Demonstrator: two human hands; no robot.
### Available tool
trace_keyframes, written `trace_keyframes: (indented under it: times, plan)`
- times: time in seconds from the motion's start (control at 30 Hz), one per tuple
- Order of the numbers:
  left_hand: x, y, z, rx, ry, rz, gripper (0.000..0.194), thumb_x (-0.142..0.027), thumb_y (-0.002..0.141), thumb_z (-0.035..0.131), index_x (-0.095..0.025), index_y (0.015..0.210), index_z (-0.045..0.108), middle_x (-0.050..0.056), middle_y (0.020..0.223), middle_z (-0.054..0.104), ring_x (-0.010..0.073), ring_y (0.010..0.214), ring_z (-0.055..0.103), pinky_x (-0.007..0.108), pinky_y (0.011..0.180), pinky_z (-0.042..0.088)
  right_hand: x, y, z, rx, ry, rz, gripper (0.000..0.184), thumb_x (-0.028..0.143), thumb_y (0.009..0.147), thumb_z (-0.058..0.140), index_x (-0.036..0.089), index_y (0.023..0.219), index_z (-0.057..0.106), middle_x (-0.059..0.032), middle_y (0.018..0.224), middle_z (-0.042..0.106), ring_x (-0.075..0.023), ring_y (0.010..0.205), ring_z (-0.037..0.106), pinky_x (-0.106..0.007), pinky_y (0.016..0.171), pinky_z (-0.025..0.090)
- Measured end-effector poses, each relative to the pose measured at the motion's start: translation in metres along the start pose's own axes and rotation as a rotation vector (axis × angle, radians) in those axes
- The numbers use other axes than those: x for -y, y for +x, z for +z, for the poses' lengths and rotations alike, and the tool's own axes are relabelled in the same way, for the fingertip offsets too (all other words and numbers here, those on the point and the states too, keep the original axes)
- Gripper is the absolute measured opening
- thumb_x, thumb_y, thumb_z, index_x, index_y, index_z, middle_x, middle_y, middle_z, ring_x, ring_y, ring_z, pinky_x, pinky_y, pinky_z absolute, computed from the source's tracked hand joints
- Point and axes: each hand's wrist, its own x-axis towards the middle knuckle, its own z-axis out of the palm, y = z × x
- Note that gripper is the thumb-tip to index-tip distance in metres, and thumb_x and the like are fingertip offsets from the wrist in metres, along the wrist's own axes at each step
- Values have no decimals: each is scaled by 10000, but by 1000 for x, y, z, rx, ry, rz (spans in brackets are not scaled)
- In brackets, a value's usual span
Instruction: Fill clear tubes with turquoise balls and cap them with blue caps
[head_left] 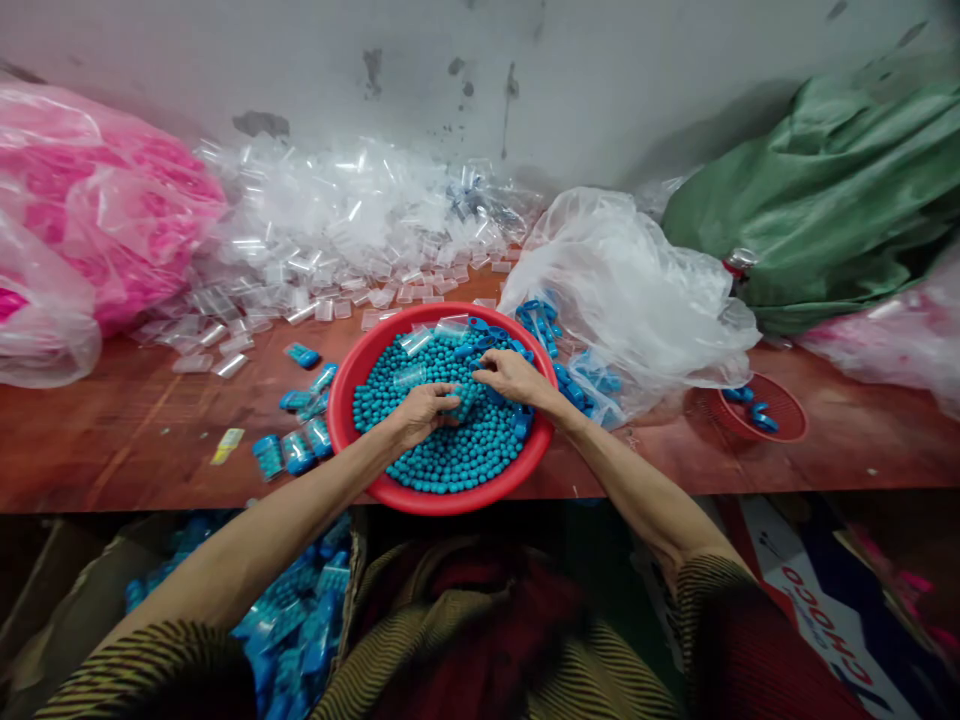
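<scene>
A red basin full of small teal balls sits at the table's front edge. My left hand is closed round a small clear tube among the balls. My right hand rests on the balls just to the right, fingers curled and pinching at something I cannot make out. A few clear tubes and blue caps lie on the balls at the basin's far side.
Filled blue tubes lie left of the basin. A heap of empty clear tubes fills the back. Pink bags stand left, a clear bag with blue caps right, a small red basket, a green sack. A box of filled tubes sits below.
</scene>
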Motion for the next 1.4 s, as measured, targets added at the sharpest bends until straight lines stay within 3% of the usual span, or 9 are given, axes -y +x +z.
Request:
trace_keyframes:
  times: [0.13, 0.33, 0.43, 0.53, 0.67, 0.77, 0.93, 1.23, 1.4]
  plan:
    - [0, -7, -4, 14, 11, -8, 152, -146, 664, 673, -119, 779, 578, 17, 700, 598, 114, 616, 578, 236, 546, 490, 4, -7, -2, -121, 29, -23, 180, 264, 851, 504, 127, 943, 576, -49, 833, 637, -155, 723, 565, -251, 651, 390]
    - [5, -12, -5, -49, 94, 161, 276, -219, 647, 704, -164, 834, 509, -30, 657, 601, 88, 572, 571, 189, 543, 426, 18, -23, 15, 3, -114, -278, 281, 263, 919, 438, 146, 1150, 546, -107, 1025, 642, -207, 968, 590, -299, 823, 418]
    - [3, -16, -9, -56, 126, 173, 300, -278, 658, 687, -178, 852, 480, -31, 671, 616, 102, 569, 594, 190, 518, 421, 14, -32, 22, 42, -159, -346, 337, 244, 940, 375, 129, 1215, 533, -123, 1013, 630, -206, 967, 582, -320, 853, 425]
    - [0, -23, -15, -39, 178, 133, 351, -350, 663, 681, -193, 878, 453, -20, 701, 639, 121, 537, 610, 177, 443, 367, 9, -37, 20, 68, -101, -311, 343, 184, 923, 388, 118, 1217, 551, -117, 944, 634, -192, 886, 592, -322, 816, 451]
    - [2, -31, -16, -9, 229, 125, 439, -438, 639, 699, -191, 901, 448, -23, 669, 630, 120, 482, 594, 176, 400, 347, 13, -34, 20, -76, 112, -314, 293, 148, 890, 433, 142, 1130, 602, -107, 1039, 647, -182, 963, 590, -332, 879, 441]
    - [5, -34, -13, 10, 199, 144, 493, -480, 615, 710, -190, 909, 441, -33, 650, 615, 113, 438, 566, 189, 374, 358, 19, -34, 22, -73, 180, -344, 212, 158, 863, 491, 148, 1016, 638, -93, 998, 669, -184, 936, 606, -327, 855, 448]
    - [6, -36, -17, -14, 204, 161, 450, -462, 654, 694, -178, 907, 452, -15, 670, 621, 97, 434, 551, 178, 361, 353, 15, -43, 15, 11, 190, -292, 131, 152, 833, 523, 138, 890, 641, -60, 844, 667, -156, 775, 602, -279, 741, 444]
    - [11, -40, -3, 27, 115, 268, 619, -459, 640, 714, -174, 1126, 456, -43, 690, 551, 83, 475, 541, 191, 396, 376, 33, -46, 35, -119, 606, -43, 132, 306, 814, 532, 189, 772, 577, 52, 576, 523, -94, 498, 471, -222, 519, 390]
    - [12, -49, 4, -26, 163, 299, 668, -399, 692, 665, -184, 1270, 406, -51, 662, 519, 76, 468, 515, 189, 395, 351, 34, -47, 37, -124, 642, -18, 157, 305, 809, 537, 185, 739, 611, 49, 539, 517, -93, 497, 479, -218, 514, 388]
